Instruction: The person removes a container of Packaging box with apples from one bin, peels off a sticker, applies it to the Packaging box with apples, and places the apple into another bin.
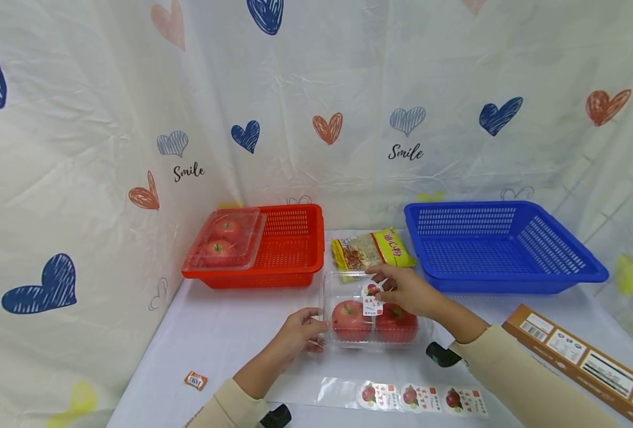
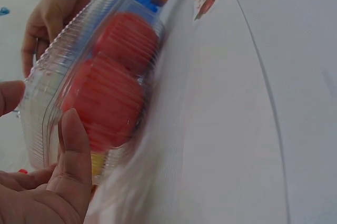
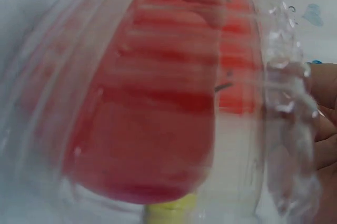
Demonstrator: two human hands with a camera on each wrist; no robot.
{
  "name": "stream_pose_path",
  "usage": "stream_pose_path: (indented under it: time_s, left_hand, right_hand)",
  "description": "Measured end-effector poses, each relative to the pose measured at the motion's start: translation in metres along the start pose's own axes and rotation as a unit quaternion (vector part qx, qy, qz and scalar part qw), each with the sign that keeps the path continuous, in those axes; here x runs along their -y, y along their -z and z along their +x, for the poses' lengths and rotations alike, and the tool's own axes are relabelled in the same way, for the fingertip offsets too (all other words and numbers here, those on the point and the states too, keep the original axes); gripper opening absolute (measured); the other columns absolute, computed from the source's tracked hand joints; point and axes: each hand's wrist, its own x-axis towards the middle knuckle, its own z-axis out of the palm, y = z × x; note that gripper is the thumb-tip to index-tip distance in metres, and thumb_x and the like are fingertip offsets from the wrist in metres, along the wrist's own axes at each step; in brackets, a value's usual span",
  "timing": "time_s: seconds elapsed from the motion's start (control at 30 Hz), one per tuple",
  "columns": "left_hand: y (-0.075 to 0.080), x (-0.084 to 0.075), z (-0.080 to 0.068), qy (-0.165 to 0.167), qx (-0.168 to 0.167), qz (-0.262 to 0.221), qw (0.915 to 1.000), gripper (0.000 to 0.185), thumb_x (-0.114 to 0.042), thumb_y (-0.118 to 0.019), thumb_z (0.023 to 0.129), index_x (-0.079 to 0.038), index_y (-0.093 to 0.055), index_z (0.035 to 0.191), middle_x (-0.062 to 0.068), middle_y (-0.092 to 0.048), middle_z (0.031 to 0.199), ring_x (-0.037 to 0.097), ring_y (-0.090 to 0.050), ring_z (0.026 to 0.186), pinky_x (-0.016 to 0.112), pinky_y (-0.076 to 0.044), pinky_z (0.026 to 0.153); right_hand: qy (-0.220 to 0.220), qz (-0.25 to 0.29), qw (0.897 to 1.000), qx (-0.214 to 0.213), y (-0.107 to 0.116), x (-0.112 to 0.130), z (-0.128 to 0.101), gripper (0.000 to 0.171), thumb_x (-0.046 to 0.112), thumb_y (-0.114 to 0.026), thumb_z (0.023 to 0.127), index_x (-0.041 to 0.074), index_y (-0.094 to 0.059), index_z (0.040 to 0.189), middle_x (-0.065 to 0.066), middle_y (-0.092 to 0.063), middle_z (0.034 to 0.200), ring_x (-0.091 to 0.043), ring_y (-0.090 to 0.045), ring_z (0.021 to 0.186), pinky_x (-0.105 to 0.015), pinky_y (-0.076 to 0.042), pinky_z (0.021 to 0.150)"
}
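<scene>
A clear plastic clamshell box [image 1: 343, 291] with two red apples [image 1: 350, 320] stands between my hands, over the table's middle. My left hand [image 1: 300, 333] holds its left edge, thumb on the near side, as the left wrist view also shows. Above the lid, my right hand [image 1: 404, 291] pinches a white label [image 1: 372, 305] with a red fruit picture at its upper right edge. Whether that label touches the lid is hard to tell. In the right wrist view the apples [image 3: 152, 129] blur through the plastic, and curled fingers [image 3: 324, 145] show at the right.
A red basket [image 1: 289, 277] at back left bears another apple box [image 1: 236, 238]. A yellow food packet [image 1: 393, 248] lies behind my hands, left of a blue basket [image 1: 509, 282]. Nearer are a label strip [image 1: 423, 397], an orange wrapped candy [image 1: 195, 380] and a long brown carton [image 1: 578, 356].
</scene>
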Motion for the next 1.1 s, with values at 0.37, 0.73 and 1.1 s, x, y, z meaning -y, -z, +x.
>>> stream_pose_path:
  time_s: [0.37, 0.73, 1.1]
  left_hand:
    - [-0.0006, -0.0013, -0.0010, -0.003, 0.002, 0.002, 1.0000, 0.062, -0.027, -0.073, 0.088, 0.000, -0.047, 0.136, 0.012, -0.062, 0.095, 0.022, -0.062, 0.076, 0.035, -0.058, 0.070]
    - [0.0002, -0.0006, -0.0019, -0.002, 0.003, -0.004, 1.0000, 0.060, -0.026, -0.072, 0.088, 0.000, -0.047, 0.136, 0.012, -0.062, 0.094, 0.022, -0.062, 0.077, 0.035, -0.058, 0.070]
    - [0.0011, 0.0016, 0.0001, -0.009, 0.007, -0.010, 0.9999, 0.061, -0.025, -0.072, 0.088, 0.001, -0.046, 0.137, 0.012, -0.061, 0.095, 0.022, -0.062, 0.076, 0.035, -0.058, 0.069]
  right_hand:
    - [0.012, -0.093, 0.996, -0.003, -0.0069, -0.0032, -0.0008, 0.052, 0.009, -0.076, 0.085, 0.017, -0.059, 0.133, 0.004, -0.063, 0.106, -0.016, -0.058, 0.089, -0.031, -0.053, 0.074]
    - [-0.013, -0.127, 0.991, 0.024, -0.0051, 0.0029, -0.0031, 0.061, 0.019, -0.080, 0.082, 0.018, -0.054, 0.137, 0.004, -0.061, 0.113, -0.017, -0.057, 0.095, -0.031, -0.052, 0.075]
    - [-0.028, -0.165, 0.985, 0.034, -0.0073, -0.0007, -0.0024, 0.070, 0.039, -0.083, 0.075, 0.018, -0.056, 0.136, -0.002, -0.057, 0.125, -0.023, -0.055, 0.105, -0.039, -0.053, 0.083]
